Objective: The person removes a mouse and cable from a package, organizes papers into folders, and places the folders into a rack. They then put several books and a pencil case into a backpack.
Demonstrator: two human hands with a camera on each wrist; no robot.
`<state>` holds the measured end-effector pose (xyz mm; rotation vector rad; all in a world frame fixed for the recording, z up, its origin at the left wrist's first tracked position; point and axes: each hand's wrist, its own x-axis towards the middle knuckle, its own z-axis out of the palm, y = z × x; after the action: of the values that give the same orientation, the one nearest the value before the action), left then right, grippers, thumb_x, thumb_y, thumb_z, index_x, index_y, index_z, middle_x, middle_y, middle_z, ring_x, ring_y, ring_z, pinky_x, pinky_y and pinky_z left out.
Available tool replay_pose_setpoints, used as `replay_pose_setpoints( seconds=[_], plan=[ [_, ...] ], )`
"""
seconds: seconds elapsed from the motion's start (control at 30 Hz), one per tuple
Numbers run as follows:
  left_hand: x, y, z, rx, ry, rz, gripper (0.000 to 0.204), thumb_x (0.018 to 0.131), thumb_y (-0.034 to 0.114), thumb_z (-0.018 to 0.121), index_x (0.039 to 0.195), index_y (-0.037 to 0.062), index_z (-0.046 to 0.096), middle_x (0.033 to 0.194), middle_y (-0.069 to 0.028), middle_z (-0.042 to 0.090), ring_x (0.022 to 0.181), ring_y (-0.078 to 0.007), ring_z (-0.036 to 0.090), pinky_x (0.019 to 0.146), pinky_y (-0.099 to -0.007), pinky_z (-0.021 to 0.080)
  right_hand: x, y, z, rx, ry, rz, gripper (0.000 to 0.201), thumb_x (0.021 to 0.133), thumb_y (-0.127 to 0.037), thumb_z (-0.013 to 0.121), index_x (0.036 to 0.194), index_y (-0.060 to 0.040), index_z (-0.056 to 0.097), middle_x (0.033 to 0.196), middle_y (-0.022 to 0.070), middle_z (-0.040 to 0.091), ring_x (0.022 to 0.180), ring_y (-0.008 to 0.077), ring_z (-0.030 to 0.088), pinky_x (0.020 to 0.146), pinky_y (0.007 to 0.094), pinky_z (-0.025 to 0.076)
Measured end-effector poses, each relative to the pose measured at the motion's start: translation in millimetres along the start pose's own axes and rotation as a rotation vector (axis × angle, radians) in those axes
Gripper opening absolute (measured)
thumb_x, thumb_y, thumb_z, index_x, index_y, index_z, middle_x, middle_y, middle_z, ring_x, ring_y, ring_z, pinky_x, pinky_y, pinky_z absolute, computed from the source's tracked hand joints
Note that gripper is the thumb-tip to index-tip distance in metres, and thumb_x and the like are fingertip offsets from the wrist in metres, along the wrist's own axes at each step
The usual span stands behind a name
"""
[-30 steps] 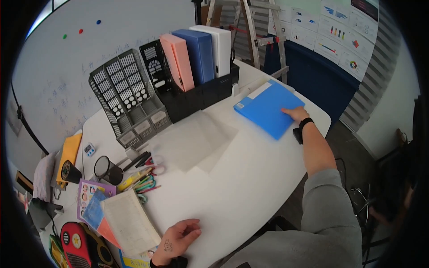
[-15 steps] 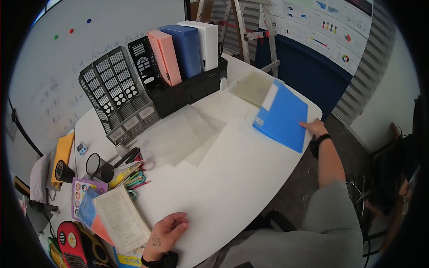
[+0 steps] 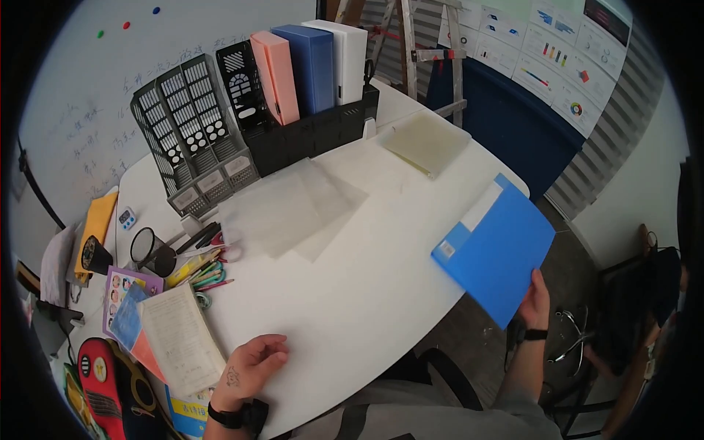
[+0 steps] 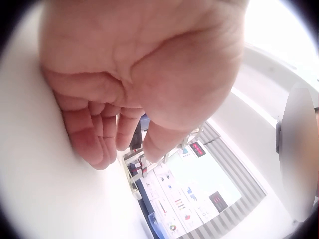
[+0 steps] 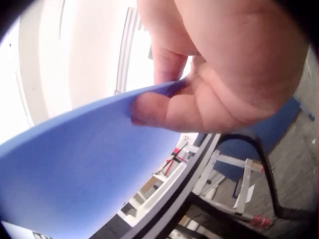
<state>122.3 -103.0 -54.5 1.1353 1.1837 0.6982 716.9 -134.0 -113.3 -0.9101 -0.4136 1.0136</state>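
Note:
My right hand (image 3: 537,302) pinches the edge of a blue folder (image 3: 506,246) between thumb and fingers. The folder hangs over the table's right edge, its spine with a white label strip facing the table. In the right wrist view the fingers (image 5: 154,109) press on one face of the folder (image 5: 79,164), which bows slightly. My left hand (image 3: 251,367) rests by the table's near edge, fingers loosely curled and holding nothing. A translucent yellowish folder (image 3: 427,144) lies at the table's far right. Clear plastic sleeves (image 3: 286,209) are spread in the middle.
A black file rack (image 3: 315,139) holds pink, blue and white file boxes, beside a grey slotted organizer (image 3: 194,136). On the left are a mesh pen cup (image 3: 150,253), loose pens and scissors, an open notebook (image 3: 183,337) and a red case (image 3: 103,389). A stepladder (image 3: 455,66) stands behind.
The right hand has lifted the blue folder off the far right and drawn it toward the body past the table edge, uncovering the yellowish folder. The left hand stays nearly still.

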Motion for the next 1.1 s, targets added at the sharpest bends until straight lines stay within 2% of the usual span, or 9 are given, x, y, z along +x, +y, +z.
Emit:
replay_pose_setpoints(
  seconds=[0.23,0.3,0.47,0.63,0.7,0.9,0.97,1.0,1.1],
  plan=[
    [-14,15,10,-0.052,0.030,0.023,0.039,0.094,0.007,0.069,0.131,-0.0001,0.058,0.116,-0.0062,0.065,0.106,-0.0130,0.062,0.094,-0.0276,0.050,-50,34,86,-0.020,-0.430,0.287,0.031,0.096,-0.004,0.057,0.127,0.0029,0.058,0.116,0.0137,0.068,0.094,0.0231,0.069,0.086,0.0385,0.057],
    [-25,29,20,0.077,0.035,0.210,0.045,0.092,0.007,0.070,0.134,0.0009,0.054,0.127,-0.0103,0.060,0.113,-0.0172,0.061,0.096,-0.0310,0.050,-60,44,126,-0.055,-0.448,0.313,0.030,0.095,0.000,0.057,0.124,0.0034,0.061,0.116,0.0128,0.068,0.098,0.0220,0.068,0.088,0.0367,0.055],
    [-54,56,42,0.609,0.035,0.430,0.092,0.078,0.033,0.086,0.149,0.0005,0.038,0.157,-0.0244,0.031,0.144,-0.0374,0.035,0.111,-0.0467,0.039,-75,71,200,-0.126,-0.612,0.427,0.031,0.096,-0.001,0.059,0.126,0.0046,0.059,0.116,0.0113,0.067,0.107,0.0195,0.064,0.096,0.0359,0.051],
    [-68,51,61,0.640,-0.016,0.380,0.128,0.070,0.054,0.088,0.158,0.0009,0.010,0.160,-0.0325,0.010,0.149,-0.0465,0.019,0.117,-0.0533,0.027,-106,74,292,-0.043,-0.864,0.604,0.030,0.100,-0.009,0.060,0.127,0.0033,0.059,0.115,0.0094,0.067,0.104,0.0162,0.064,0.093,0.0316,0.052],
    [-71,44,63,0.239,0.052,0.398,0.136,0.066,0.058,0.089,0.158,-0.0009,0.008,0.163,-0.0305,0.005,0.151,-0.0440,0.016,0.119,-0.0527,0.023,-115,76,323,0.001,-1.009,0.769,0.033,0.101,-0.016,0.062,0.127,0.0026,0.059,0.114,0.0075,0.067,0.099,0.0133,0.064,0.088,0.0285,0.053],
    [-109,78,63,-0.384,0.015,0.239,0.127,0.073,0.080,0.068,0.158,0.0018,0.016,0.156,-0.0154,0.033,0.143,-0.0273,0.036,0.113,-0.0392,0.036,-154,100,368,-0.067,-1.149,0.892,0.032,0.101,-0.025,0.064,0.118,0.0027,0.064,0.102,0.0040,0.070,0.091,0.0099,0.064,0.081,0.0261,0.053],
    [-120,61,49,-0.530,0.118,0.131,0.108,0.081,0.061,0.073,0.156,0.0020,0.022,0.152,-0.0153,0.039,0.138,-0.0250,0.043,0.108,-0.0387,0.042,-150,96,367,-0.118,-1.150,0.852,0.028,0.101,-0.025,0.063,0.112,0.0001,0.067,0.098,0.0034,0.070,0.088,0.0090,0.064,0.080,0.0251,0.053],
    [-123,62,38,-0.442,0.137,0.162,0.080,0.086,0.034,0.073,0.149,0.0007,0.036,0.136,-0.0147,0.057,0.119,-0.0245,0.059,0.098,-0.0379,0.050,-140,91,361,-0.118,-1.083,0.816,0.026,0.102,-0.024,0.063,0.112,-0.0006,0.067,0.098,0.0036,0.070,0.087,0.0091,0.064,0.079,0.0252,0.053],
    [-141,74,9,-0.295,0.397,-0.059,0.054,0.087,0.012,0.068,0.136,-0.0020,0.052,0.113,-0.0120,0.069,0.098,-0.0223,0.069,0.088,-0.0348,0.055,-91,73,327,-0.219,-0.875,0.595,0.024,0.102,-0.023,0.061,0.110,-0.0011,0.066,0.098,0.0048,0.070,0.084,0.0101,0.065,0.076,0.0257,0.054]
  ],
)
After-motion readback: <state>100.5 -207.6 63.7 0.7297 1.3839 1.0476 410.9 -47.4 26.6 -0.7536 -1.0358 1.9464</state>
